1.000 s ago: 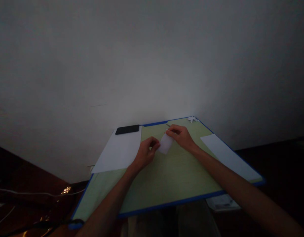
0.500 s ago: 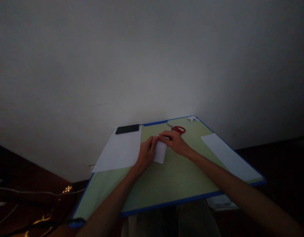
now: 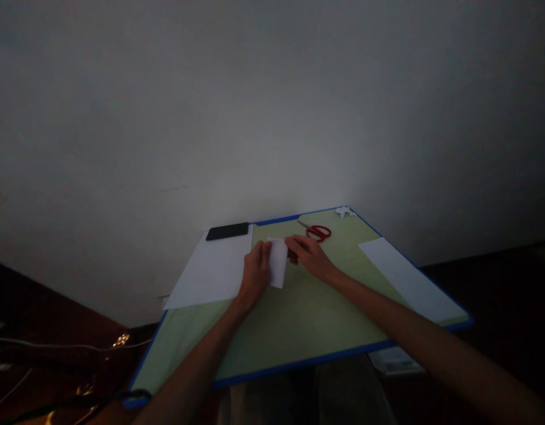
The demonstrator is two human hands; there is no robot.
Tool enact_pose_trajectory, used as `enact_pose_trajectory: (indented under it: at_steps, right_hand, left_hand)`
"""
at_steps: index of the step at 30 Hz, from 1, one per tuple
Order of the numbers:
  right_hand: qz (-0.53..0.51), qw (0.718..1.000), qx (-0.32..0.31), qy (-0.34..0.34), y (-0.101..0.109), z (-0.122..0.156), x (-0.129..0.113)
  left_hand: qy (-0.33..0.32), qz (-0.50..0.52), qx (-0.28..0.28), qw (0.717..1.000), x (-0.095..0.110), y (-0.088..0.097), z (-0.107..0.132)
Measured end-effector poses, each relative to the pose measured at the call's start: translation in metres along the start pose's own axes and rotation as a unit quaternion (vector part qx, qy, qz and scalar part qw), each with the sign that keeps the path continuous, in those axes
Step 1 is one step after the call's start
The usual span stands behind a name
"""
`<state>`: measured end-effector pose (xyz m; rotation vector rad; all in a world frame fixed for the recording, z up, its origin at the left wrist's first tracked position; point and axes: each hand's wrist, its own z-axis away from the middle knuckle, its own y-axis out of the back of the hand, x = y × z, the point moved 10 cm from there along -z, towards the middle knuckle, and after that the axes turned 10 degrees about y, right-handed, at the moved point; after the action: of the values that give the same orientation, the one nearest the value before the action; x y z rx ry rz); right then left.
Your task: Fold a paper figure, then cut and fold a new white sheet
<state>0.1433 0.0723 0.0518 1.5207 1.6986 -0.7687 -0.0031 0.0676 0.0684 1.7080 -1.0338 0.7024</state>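
A small white piece of paper [image 3: 278, 264], perhaps folded, is held up above the middle of the table between both hands. My left hand [image 3: 256, 273] is closed on its left side, thumb near the top. At the upper right corner of the paper, my right hand [image 3: 308, 255] pinches the edge with thumb and forefinger, the other fingers curled beneath. Just beyond my right hand lie red-handled scissors [image 3: 317, 232], their blades pointing to the left.
The light green table [image 3: 299, 330] has a blue edge and stands against a grey wall. A black phone [image 3: 227, 231] rests on a large white sheet [image 3: 206, 271] at left. Another white sheet [image 3: 409, 280] lies at right, with paper scraps [image 3: 343, 211] at the far right corner.
Both hands have shifted a little to the left with the paper. My right hand has moved from across the paper's top to its right corner, so more of the paper shows.
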Motion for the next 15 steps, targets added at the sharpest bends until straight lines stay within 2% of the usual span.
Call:
enact_pose_trajectory:
  at_steps: [4,8,11,15]
  right_hand:
    - [0.011,1.000,-0.024,0.006,-0.004,0.000,-0.004]
    - [0.048,0.999,-0.016,0.019,0.001,0.000,-0.007]
    - [0.137,0.987,-0.009,0.084,0.005,0.000,-0.022]
    - [0.230,0.955,0.007,0.189,0.007,0.004,-0.047]
  left_hand:
    - [0.008,0.003,0.013,1.000,-0.003,0.000,0.001]
    - [0.006,-0.014,0.009,1.000,-0.005,-0.003,0.002]
    - [-0.023,-0.030,-0.004,0.999,0.002,-0.002,0.004]
    - [-0.061,-0.018,-0.002,0.998,0.014,0.002,0.006]
